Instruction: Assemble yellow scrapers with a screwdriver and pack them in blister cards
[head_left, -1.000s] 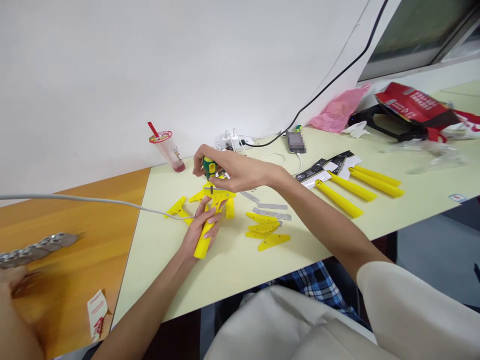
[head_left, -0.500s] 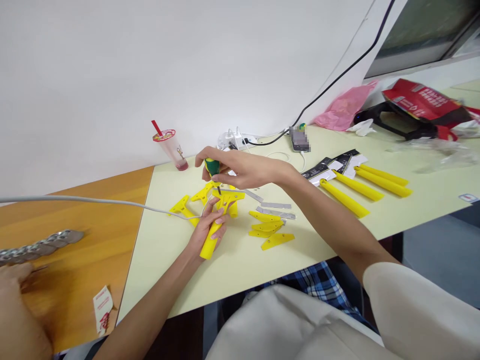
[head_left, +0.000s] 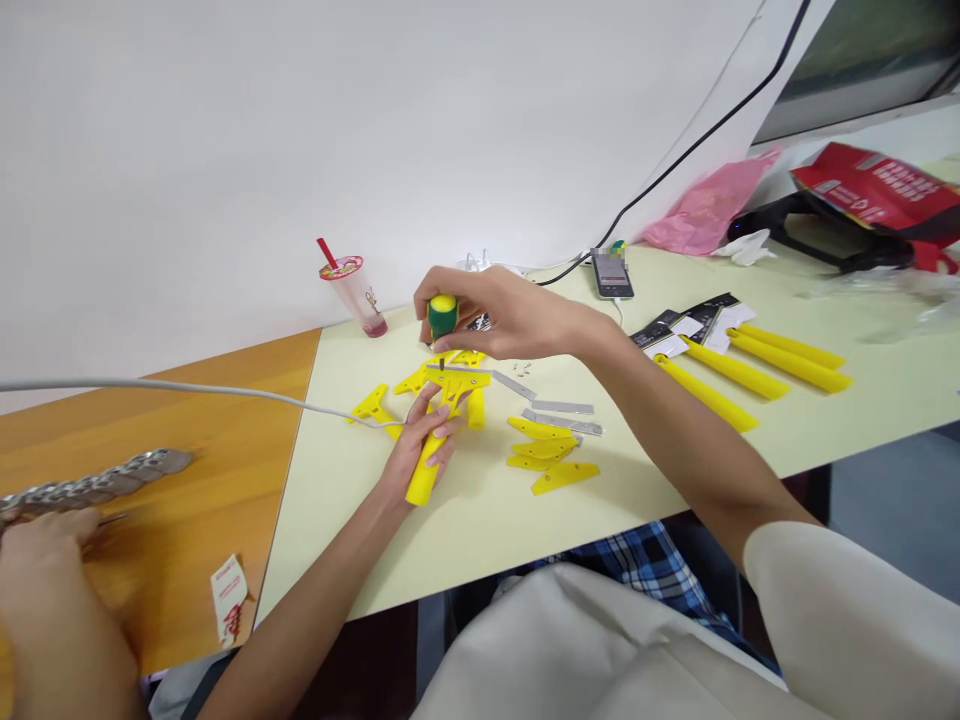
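My left hand (head_left: 414, 448) is wrapped round the handle of a yellow scraper (head_left: 424, 468), whose wide head points away from me. Above that head my right hand (head_left: 499, 315) grips a screwdriver (head_left: 443, 316) with a green and yellow handle. Its dark shaft points down at the left side of the head; whether the tip touches a screw I cannot tell. Behind lie more yellow scraper handles (head_left: 369, 404). Right of my left hand are grey blades (head_left: 562, 407), several yellow cover plates (head_left: 565, 477) and tiny screws (head_left: 523, 369).
Packaged yellow scrapers (head_left: 735, 368) lie at the right, near a phone (head_left: 613, 273) on a cable. A drink cup (head_left: 357, 297) stands by the wall. Across the left hangs a grey cable (head_left: 225, 391). Another person's hand (head_left: 52, 530) is beside a row of metal parts (head_left: 112, 478) on the wooden table.
The screwdriver now stands more upright, its handle end turned towards me. My right hand has risen a little over the scraper. The whole view has shifted slightly; the left hand keeps its hold.
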